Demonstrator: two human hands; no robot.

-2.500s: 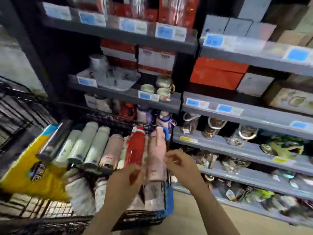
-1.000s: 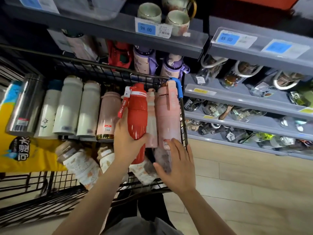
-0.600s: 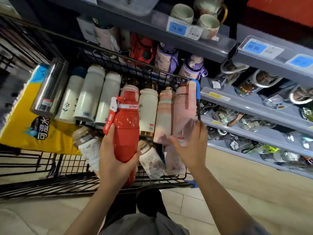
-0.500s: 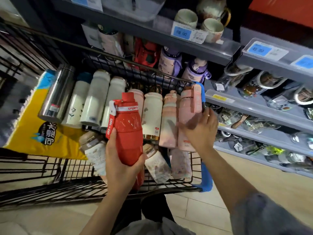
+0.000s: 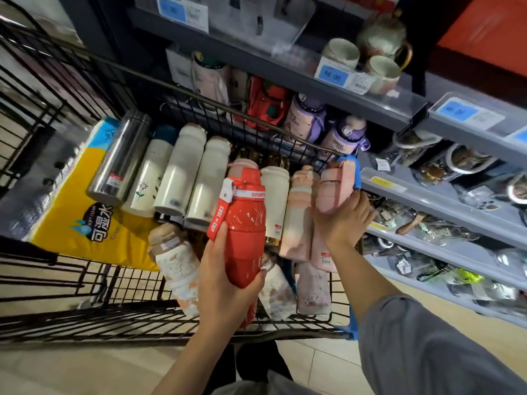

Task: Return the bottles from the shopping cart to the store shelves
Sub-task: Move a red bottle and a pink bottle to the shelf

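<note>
My left hand [image 5: 222, 283] grips a red sports bottle [image 5: 245, 223] with a red strap and holds it just above the black wire cart [image 5: 85, 283]. My right hand [image 5: 340, 220] wraps around a pink bottle [image 5: 332, 185] at the cart's right side, against the blue corner guard. Several more bottles lie in the cart: a steel one [image 5: 121, 158], white ones [image 5: 182, 169], a cream one [image 5: 275, 195], a peach-pink one [image 5: 298, 215] and floral ones [image 5: 176, 266] along the near edge.
A yellow tissue pack [image 5: 82, 212] fills the cart's left part. Grey store shelves [image 5: 413, 192] stand ahead and to the right. Behind the cart they carry purple bottles [image 5: 308, 118] and a red bottle [image 5: 265, 101], with mugs [image 5: 342, 52] above and packaged glassware on the right.
My left hand lifted the red bottle out of the row and brought it toward me. My right hand slid up the pink bottle and closed around it.
</note>
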